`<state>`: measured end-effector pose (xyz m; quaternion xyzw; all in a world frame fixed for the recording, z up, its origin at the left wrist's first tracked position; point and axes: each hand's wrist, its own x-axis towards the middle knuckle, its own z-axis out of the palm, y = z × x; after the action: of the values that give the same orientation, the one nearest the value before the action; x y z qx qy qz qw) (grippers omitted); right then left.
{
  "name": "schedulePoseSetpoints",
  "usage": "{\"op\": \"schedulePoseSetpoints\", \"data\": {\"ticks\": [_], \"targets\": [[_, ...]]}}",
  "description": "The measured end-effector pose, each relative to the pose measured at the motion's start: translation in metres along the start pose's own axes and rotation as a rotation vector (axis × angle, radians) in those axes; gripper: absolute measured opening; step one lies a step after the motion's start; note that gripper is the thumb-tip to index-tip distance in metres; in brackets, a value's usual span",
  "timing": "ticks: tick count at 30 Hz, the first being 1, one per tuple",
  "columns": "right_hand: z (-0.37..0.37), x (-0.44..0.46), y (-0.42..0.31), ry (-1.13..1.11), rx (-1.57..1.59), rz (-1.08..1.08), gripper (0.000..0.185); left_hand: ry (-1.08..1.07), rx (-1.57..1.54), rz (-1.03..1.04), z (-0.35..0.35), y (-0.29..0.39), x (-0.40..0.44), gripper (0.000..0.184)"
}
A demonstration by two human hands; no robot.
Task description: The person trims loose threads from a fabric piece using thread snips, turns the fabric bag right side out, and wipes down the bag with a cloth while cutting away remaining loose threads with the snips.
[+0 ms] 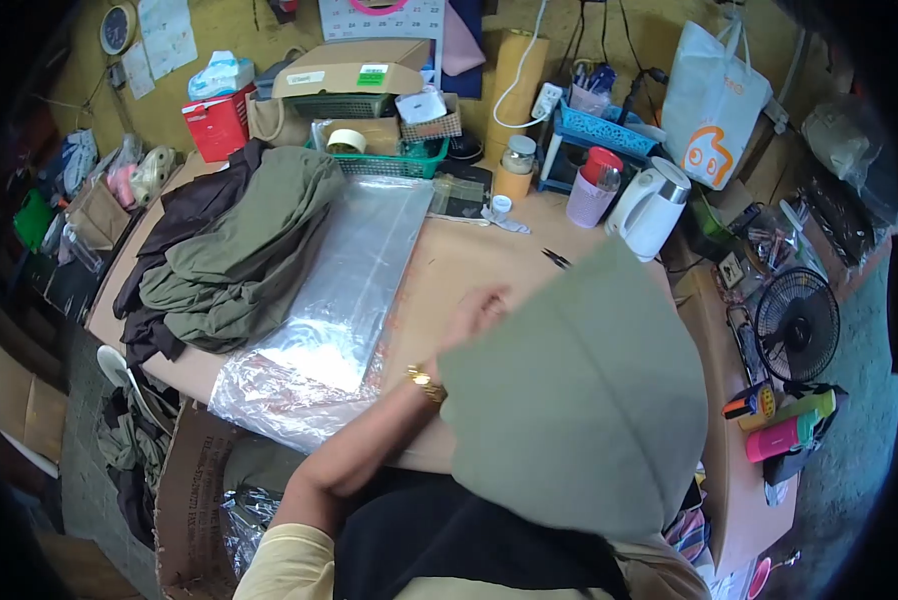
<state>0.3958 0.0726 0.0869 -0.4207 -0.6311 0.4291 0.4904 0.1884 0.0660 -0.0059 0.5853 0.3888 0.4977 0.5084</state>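
A large piece of olive-green cloth [579,400] is raised close in front of me, with seam or fold lines across it. It covers much of the table's right part and my lap. My left hand [477,312], with a gold watch [426,384] on its wrist, is over the table behind the cloth's left edge. Its fingers look bent but are blurred and partly hidden, so I cannot make out a grip. My right hand is hidden, apparently behind the cloth. Beyond the cloth's upper edge lie small dark snips [556,258].
Clear plastic sheets [359,265] lie left of my hand, beside piled green and dark garments [239,250]. Along the back stand a green basket [399,165], a jar [516,165], a lilac tumbler [591,195] and a white kettle [651,208]. A black fan [797,325] is at right.
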Motion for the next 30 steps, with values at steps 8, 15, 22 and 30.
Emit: {"op": "schedulePoseSetpoints", "data": {"ticks": [8,15,22,30], "targets": [[0.006,0.01,-0.005,-0.011,-0.039,-0.028,0.037,-0.131,0.742,1.143,-0.05,0.206,-0.025,0.046],[0.031,0.002,0.001,-0.053,-0.093,-0.041,0.037,-0.14,1.015,1.11,-0.006,0.255,0.015,0.01],[0.023,0.007,-0.004,-0.055,-0.103,-0.061,0.038,0.058,0.946,0.5,-0.03,0.217,0.089,0.027],[0.016,-0.005,-0.009,-0.076,-0.141,-0.056,0.038,-0.068,0.352,0.041,-0.044,0.07,0.054,0.051]]}}
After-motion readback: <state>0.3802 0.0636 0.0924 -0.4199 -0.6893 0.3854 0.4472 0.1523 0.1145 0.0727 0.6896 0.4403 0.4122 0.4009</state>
